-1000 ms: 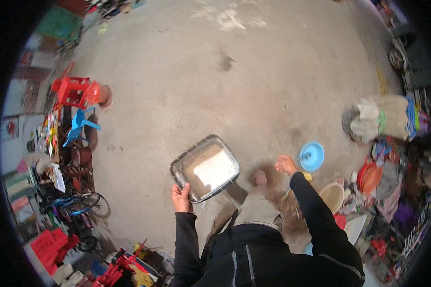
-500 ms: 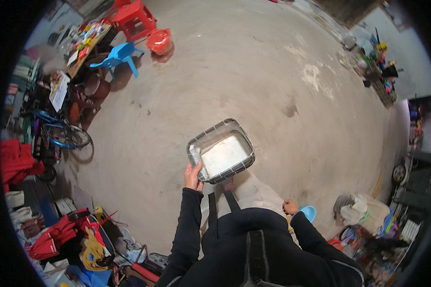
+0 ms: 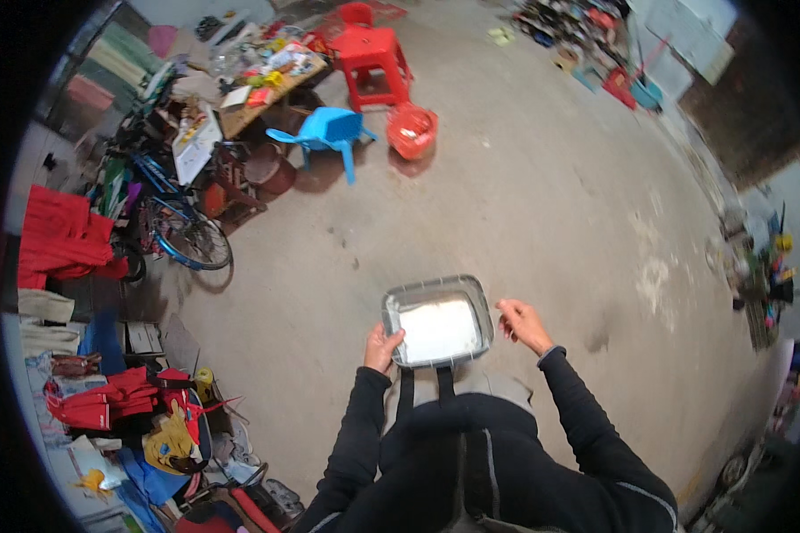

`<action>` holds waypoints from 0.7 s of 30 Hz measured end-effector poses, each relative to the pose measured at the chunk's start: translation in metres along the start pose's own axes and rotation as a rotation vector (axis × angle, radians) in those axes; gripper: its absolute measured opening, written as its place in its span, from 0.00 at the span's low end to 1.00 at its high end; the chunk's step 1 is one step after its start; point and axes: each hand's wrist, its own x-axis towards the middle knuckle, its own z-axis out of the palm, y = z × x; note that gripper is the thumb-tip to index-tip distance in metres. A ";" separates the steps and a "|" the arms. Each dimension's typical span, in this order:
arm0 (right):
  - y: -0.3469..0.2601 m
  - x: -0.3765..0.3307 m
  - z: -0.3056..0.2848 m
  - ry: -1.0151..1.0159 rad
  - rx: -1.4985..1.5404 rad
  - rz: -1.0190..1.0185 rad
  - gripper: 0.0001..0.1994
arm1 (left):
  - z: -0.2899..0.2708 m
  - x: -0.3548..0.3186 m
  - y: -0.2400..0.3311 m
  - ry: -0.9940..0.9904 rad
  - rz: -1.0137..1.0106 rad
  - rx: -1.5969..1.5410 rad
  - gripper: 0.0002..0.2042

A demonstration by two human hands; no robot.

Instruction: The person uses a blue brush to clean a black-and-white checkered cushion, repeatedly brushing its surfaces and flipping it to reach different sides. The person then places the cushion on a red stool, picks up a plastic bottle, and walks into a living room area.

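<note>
A rectangular basket (image 3: 437, 329) with a grey rim, pale lacing around it and a whitish bottom is held out in front of my waist. Nothing can be seen lying inside it. My left hand (image 3: 382, 346) grips its near left side, with the thumb over the rim. Just off the basket's right side is my right hand (image 3: 524, 326), apart from the rim. Its fingers are loosely bent and somewhat spread, pointing toward the basket, and I see nothing in them.
Ahead to the left are a blue plastic chair (image 3: 329, 131), a red stool (image 3: 371, 55), a red bag-lined bin (image 3: 412, 131) and a cluttered table (image 3: 267, 93). A blue bicycle (image 3: 187, 233) stands at the left. Clothes (image 3: 120, 400) are piled at the lower left.
My right hand has come up from beside my right hip to the basket's right side. The basket stays in my left hand and sits less tilted. The view has swung to the right.
</note>
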 end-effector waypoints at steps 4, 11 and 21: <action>-0.051 0.091 0.027 -0.046 -0.503 -0.357 0.16 | -0.005 0.061 0.029 0.072 0.084 -0.072 0.17; -0.100 0.172 0.053 0.078 -0.663 -0.496 0.19 | -0.050 0.197 0.061 0.277 0.091 0.799 0.14; -0.231 0.269 0.033 0.313 -0.714 -0.297 0.17 | 0.019 0.405 0.191 0.199 0.306 1.326 0.11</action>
